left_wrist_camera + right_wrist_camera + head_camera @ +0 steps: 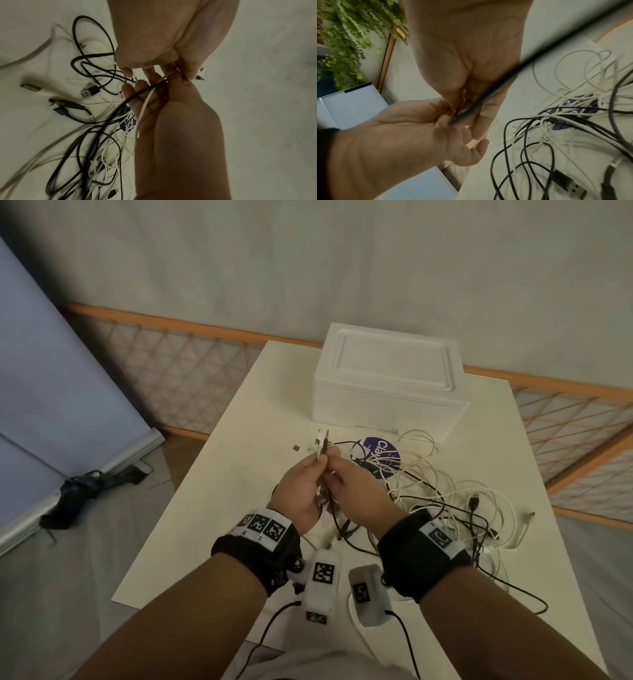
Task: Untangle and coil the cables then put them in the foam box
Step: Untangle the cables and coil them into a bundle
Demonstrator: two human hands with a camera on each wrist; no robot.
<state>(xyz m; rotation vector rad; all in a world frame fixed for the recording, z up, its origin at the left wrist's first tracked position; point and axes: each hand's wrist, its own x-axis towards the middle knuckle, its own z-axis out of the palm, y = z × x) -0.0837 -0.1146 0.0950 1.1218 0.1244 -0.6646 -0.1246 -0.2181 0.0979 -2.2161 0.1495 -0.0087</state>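
Both hands meet above the middle of the white table (212,508). My left hand (305,484) pinches a black and a white cable just below their connectors (322,440), which stick up past the fingertips. My right hand (356,487) pinches the same cables directly beside it. In the left wrist view the black cable (137,94) and white cable (145,104) run across the right hand (180,135), under the left hand (163,40). The tangle of black and white cables (445,501) lies to the right. The white foam box (387,385) stands behind, lid on.
A round purple sticker (380,450) lies under the cables in front of the box. Loose USB plugs (90,92) rest on the table. One black cable (527,601) trails over the table's right front edge. A lattice railing (178,368) and a blue panel (51,388) stand left.
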